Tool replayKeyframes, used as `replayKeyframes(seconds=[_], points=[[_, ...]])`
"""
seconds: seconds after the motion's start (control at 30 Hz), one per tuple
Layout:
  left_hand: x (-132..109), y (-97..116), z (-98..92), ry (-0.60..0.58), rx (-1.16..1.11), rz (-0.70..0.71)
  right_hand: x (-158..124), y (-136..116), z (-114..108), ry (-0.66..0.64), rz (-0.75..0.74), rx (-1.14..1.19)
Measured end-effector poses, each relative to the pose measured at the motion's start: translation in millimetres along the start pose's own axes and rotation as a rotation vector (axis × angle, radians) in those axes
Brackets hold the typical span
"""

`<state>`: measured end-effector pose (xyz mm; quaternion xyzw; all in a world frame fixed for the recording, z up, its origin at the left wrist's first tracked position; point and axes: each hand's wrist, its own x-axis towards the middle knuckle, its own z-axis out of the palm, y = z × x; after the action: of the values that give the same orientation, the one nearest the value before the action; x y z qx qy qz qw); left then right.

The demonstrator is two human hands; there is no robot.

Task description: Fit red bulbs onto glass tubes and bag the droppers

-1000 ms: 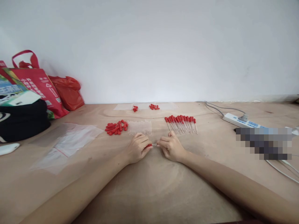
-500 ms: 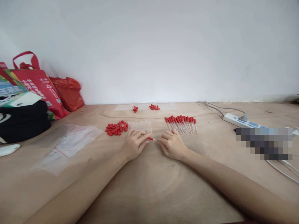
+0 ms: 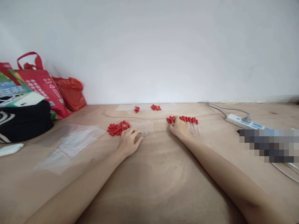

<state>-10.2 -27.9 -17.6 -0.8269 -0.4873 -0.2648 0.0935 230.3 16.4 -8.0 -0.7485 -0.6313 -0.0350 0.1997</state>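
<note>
Red tote (image 3: 44, 90) stands far left against the wall, with a red plastic bag (image 3: 71, 93) just beside it. Black bundle (image 3: 25, 121) in front of the tote; a small white object (image 3: 10, 149) lies nearer the edge. Clear bags (image 3: 70, 141) lie flat on the worktop (image 3: 154, 180), well left of the hands.

Loose red caps (image 3: 118, 127) sit in a pile, touching the left end of a row of clear tubes (image 3: 144, 128). Left hand (image 3: 128, 141) lies palm down just in front of both, fingers loosely bent, fingertips at the near left end of the tubes, thumb pointing right. Whether it pinches a tube: cannot tell.

Behind, near the wall, are a few spare caps (image 3: 155, 107) on a clear sheet.

Right of centre is a row of droppers (image 3: 192, 123), red bulbs away from the person, glass tips toward them. Right hand (image 3: 179, 127) rests on the left part of that row, fingers curled over the bulbs. Its grip is hidden; cannot tell whether it holds one or has let go.

Far right is a white power strip (image 3: 245, 122) with grey cable running back to the wall, then a blurred patch.
</note>
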Motion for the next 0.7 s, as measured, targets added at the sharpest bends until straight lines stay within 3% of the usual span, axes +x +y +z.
replayKeyframes(seconds=[0.2,0.33,0.43,0.53,0.7], points=[[1,-1,0.9,0.065,0.051,-0.03,-1,2,4,0.027,-0.026,-0.017],[4,-16,-3.1,0.216,0.18,-0.186,-8,-6,6,0.098,-0.146,0.029],[8,-36,-7.8,0.282,0.244,-0.335,-17,-22,11,0.073,-0.293,0.123],[12,-58,-10.5,0.236,0.266,-0.469,-24,-44,18,0.019,-0.418,0.213],[18,-83,-7.6,0.02,0.164,-0.574,-29,-81,26,-0.013,-0.604,0.258]])
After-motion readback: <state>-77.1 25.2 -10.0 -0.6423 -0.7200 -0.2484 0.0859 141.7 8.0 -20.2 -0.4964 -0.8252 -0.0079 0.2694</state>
